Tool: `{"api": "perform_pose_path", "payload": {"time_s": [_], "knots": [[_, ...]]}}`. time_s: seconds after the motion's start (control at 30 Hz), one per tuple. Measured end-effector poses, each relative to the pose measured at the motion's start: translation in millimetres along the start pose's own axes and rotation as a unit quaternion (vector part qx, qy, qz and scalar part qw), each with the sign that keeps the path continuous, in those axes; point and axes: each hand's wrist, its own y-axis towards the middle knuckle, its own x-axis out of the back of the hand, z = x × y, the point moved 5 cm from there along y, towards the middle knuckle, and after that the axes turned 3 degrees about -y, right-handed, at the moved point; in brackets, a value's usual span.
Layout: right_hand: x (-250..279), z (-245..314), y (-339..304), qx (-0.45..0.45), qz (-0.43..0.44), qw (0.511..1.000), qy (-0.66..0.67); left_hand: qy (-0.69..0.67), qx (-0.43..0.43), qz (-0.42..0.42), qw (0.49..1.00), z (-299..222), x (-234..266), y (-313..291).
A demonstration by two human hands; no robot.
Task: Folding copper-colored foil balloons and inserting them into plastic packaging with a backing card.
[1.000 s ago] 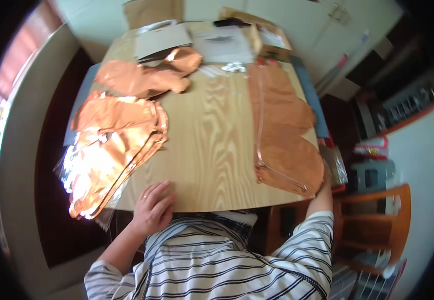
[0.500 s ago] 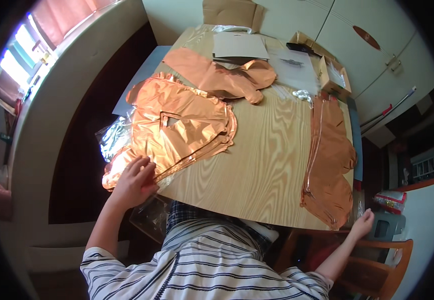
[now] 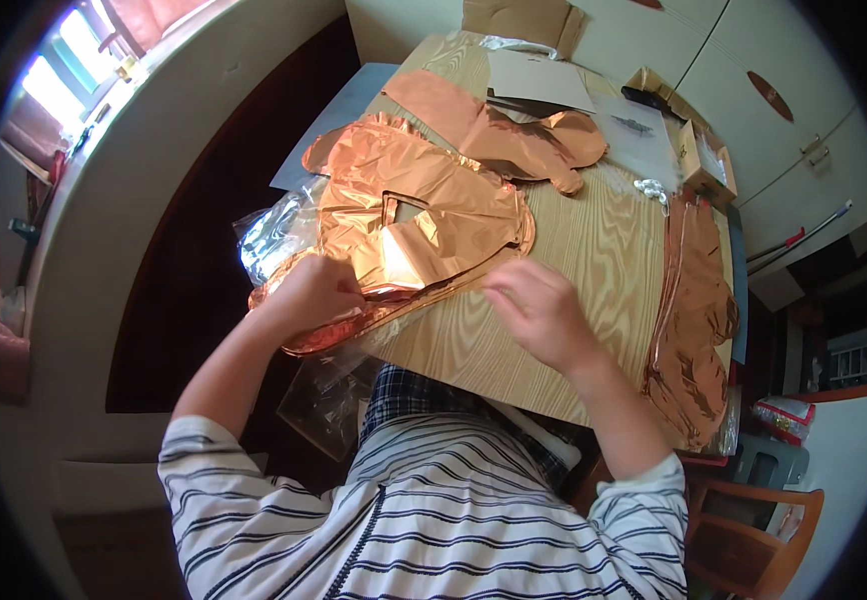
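A stack of flat copper-coloured foil balloons (image 3: 354,220) lies on the left of the wooden table, its top sheet creased around a square cut-out. My left hand (image 3: 322,293) is closed on the near edge of the top foil balloon, which lifts a little there. Just off the stack's right near edge, my right hand (image 3: 546,312) has its fingers pinched together; what they hold, if anything, is too small to make out. Beyond the stack lies another flat foil balloon (image 3: 514,140). More folded foil balloons (image 3: 694,325) lie along the table's right edge.
Clear plastic wrapping (image 3: 279,235) sticks out past the stack's left side. At the back are a white sheet (image 3: 542,80), an open cardboard box (image 3: 706,165) and a small silvery bundle (image 3: 651,189). A wooden chair (image 3: 794,500) stands at the lower right.
My right hand has come from beyond the table's right edge to the stack. My left hand has moved right along the near edge and closed on the foil. The view has shifted.
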Motion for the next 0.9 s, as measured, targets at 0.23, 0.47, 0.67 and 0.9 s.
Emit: {"api": "perform_pose_path", "payload": {"time_s": [0.23,0.47,0.67,0.9], "knots": [[-133.2,9.6,68.6,0.007,0.166,0.986,-0.023,0.125,-0.036,-0.012,0.991,-11.9,30.7,27.9],[-174.8,-91.7,104.0,-0.395,0.071,0.792,0.46,0.228,-0.493,-0.177,0.821,-70.2,-12.8,-10.5],[-104.6,-122.5,169.4,-0.331,-0.038,0.876,0.349,0.107,-0.295,-0.226,0.922,-0.8,-20.3,52.1],[68.2,-44.5,221.3,-0.002,-0.243,0.968,0.067,0.126,-0.192,-0.173,0.958,32.5,-29.3,72.1]]}}
